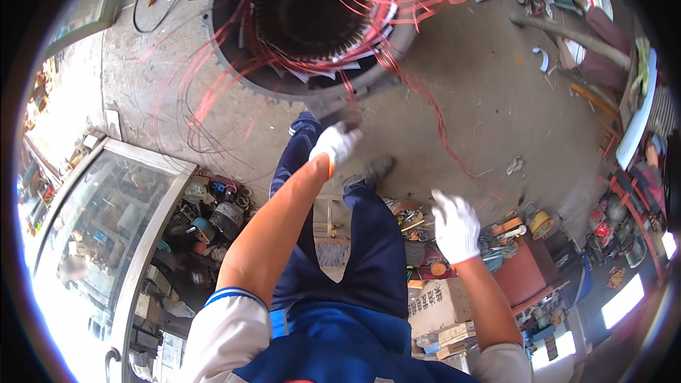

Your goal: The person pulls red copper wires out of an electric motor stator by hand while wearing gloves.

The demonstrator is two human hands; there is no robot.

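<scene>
A large round motor stator stands on the floor at the top, with slots round its inner bore. Many red wires loop out of it on both sides, and white paper-like strips stick out among the windings. My left hand, in a white glove, is just below the stator's near rim. Its fingers are curled at the lower end of a short bundle of red wires; their tips look dark and blurred. To the right, my white-gloved right hand hangs apart from the stator with its fingers spread, holding nothing.
A glass-paned cabinet stands at left, with clutter beside it. Tools, a yellow-sided spool and a cardboard box lie at the lower right. A long pole and piled scrap line the right. My shoe is near trailing wires.
</scene>
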